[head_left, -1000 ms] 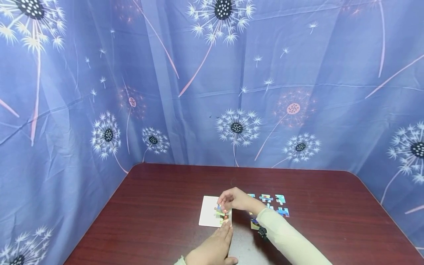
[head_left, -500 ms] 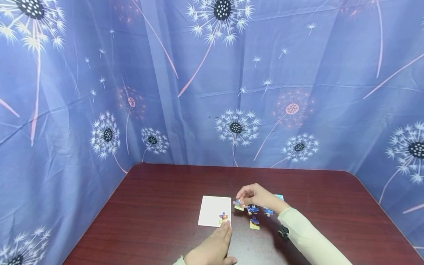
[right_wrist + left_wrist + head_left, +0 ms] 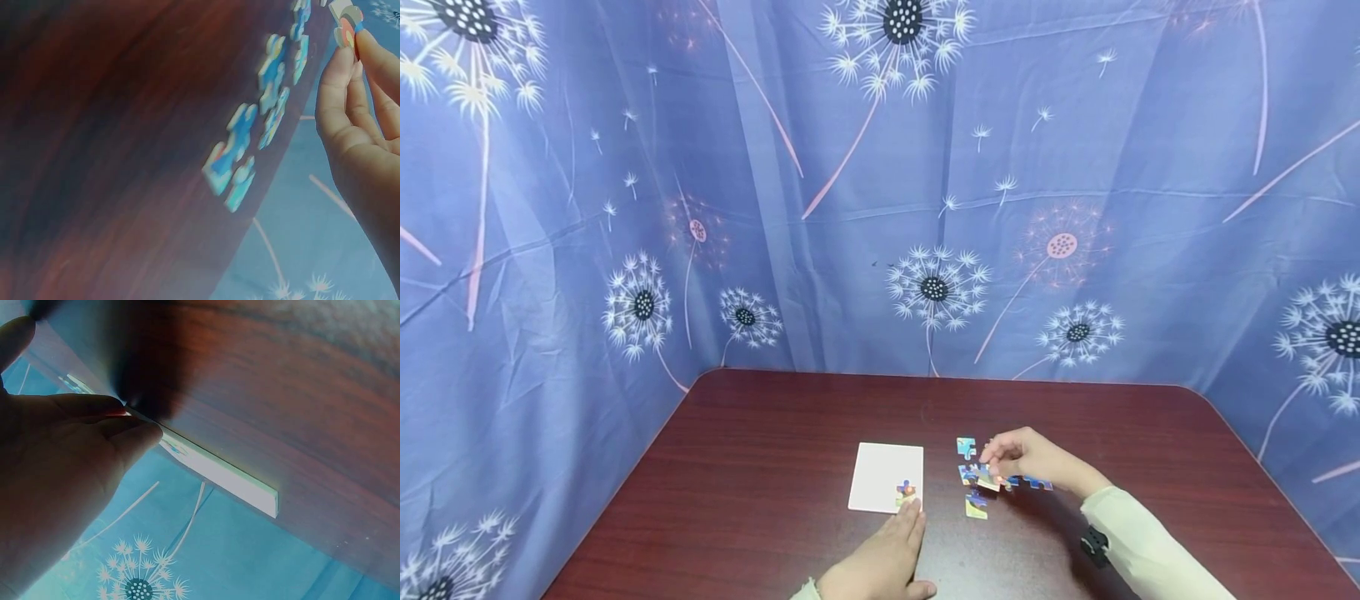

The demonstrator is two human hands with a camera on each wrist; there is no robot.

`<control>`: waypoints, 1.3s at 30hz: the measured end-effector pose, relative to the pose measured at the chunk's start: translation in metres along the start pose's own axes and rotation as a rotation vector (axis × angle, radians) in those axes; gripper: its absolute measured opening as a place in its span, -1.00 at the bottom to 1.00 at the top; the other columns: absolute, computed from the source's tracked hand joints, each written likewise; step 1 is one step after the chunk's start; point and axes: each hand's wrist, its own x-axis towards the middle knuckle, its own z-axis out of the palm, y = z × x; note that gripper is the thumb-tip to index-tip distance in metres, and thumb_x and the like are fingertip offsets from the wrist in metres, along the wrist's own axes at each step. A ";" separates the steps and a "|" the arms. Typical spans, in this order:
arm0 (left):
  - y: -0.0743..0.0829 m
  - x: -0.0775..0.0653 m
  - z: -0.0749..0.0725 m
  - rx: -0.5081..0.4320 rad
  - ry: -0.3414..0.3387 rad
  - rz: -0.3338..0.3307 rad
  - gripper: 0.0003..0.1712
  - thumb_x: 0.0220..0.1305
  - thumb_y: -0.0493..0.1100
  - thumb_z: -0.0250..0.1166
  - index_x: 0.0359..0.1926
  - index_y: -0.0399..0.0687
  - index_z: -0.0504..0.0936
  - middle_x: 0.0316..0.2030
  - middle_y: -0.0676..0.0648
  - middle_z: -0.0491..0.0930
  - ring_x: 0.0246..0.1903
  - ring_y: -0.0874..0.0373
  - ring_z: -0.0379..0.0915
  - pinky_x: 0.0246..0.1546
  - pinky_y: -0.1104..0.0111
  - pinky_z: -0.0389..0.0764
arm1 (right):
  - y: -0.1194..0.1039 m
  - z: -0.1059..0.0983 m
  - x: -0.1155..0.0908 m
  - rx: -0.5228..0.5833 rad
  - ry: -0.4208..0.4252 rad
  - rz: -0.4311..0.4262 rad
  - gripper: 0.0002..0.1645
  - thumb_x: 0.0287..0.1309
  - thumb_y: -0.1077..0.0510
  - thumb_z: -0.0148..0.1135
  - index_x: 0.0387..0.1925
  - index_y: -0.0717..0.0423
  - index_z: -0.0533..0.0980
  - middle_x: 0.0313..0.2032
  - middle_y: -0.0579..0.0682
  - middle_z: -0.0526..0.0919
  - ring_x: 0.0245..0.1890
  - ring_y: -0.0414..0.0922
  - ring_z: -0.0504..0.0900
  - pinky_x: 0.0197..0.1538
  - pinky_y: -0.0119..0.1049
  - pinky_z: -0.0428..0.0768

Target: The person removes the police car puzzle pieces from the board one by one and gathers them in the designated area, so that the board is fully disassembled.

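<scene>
In the head view a white square puzzle board lies on the table. One jigsaw piece sits at its near right corner, under the fingertips of my left hand. Those fingers are extended, and the left wrist view has them right at the board's edge. Right of the board, my right hand pinches another jigsaw piece between thumb and fingers. That piece is raised close over the loose pieces and partly covers them in the head view.
Several loose jigsaw pieces lie right of the board, among them a light blue one at the back and a blue and yellow one at the front. The dark red table ends at a blue dandelion-print curtain.
My right hand has lifted the pinched jigsaw piece off the board's right side and carried it right, over the loose pieces. The left hand has stayed on the board's near corner.
</scene>
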 end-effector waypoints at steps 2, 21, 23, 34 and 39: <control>0.000 0.000 0.000 0.003 0.000 0.003 -0.05 0.21 0.26 0.23 0.36 -0.35 0.25 0.41 -0.28 0.13 0.43 0.01 -0.02 0.34 0.25 0.21 | 0.003 -0.002 -0.005 0.008 -0.017 -0.005 -0.78 0.19 0.40 0.20 -0.13 0.47 0.55 -0.35 0.26 0.65 -0.41 -0.15 0.63 -0.32 -0.16 0.66; 0.000 -0.002 -0.001 0.034 0.015 0.026 -0.06 0.23 0.27 0.21 0.35 -0.37 0.26 0.39 -0.29 0.16 0.43 -0.01 0.01 0.33 0.25 0.23 | 0.015 0.002 -0.027 0.069 -0.109 -0.008 -0.78 0.14 0.42 0.22 -0.18 0.51 0.55 -0.41 0.40 0.60 -0.48 -0.19 0.62 -0.43 -0.33 0.60; 0.000 -0.002 -0.001 0.051 0.021 0.034 -0.07 0.24 0.28 0.19 0.34 -0.37 0.28 0.38 -0.30 0.17 0.42 -0.01 0.03 0.32 0.25 0.25 | 0.014 0.003 -0.028 0.061 -0.101 0.003 -0.79 0.14 0.39 0.25 -0.20 0.50 0.56 -0.41 0.38 0.61 -0.49 -0.17 0.62 -0.45 -0.33 0.59; 0.000 -0.002 -0.002 0.020 0.018 0.033 -0.06 0.23 0.27 0.21 0.35 -0.37 0.26 0.39 -0.30 0.15 0.42 -0.01 0.01 0.33 0.24 0.23 | 0.011 0.009 -0.028 0.017 -0.047 0.043 -0.85 0.10 0.40 0.28 -0.27 0.44 0.60 -0.44 0.29 0.63 -0.52 -0.16 0.61 -0.47 -0.32 0.59; 0.000 -0.001 -0.001 0.025 0.013 0.017 -0.06 0.22 0.27 0.22 0.36 -0.34 0.27 0.40 -0.27 0.15 0.43 0.00 0.01 0.33 0.25 0.23 | 0.011 0.010 -0.027 0.018 -0.042 0.052 -0.86 0.10 0.41 0.28 -0.27 0.44 0.60 -0.43 0.32 0.62 -0.51 -0.15 0.59 -0.46 -0.33 0.58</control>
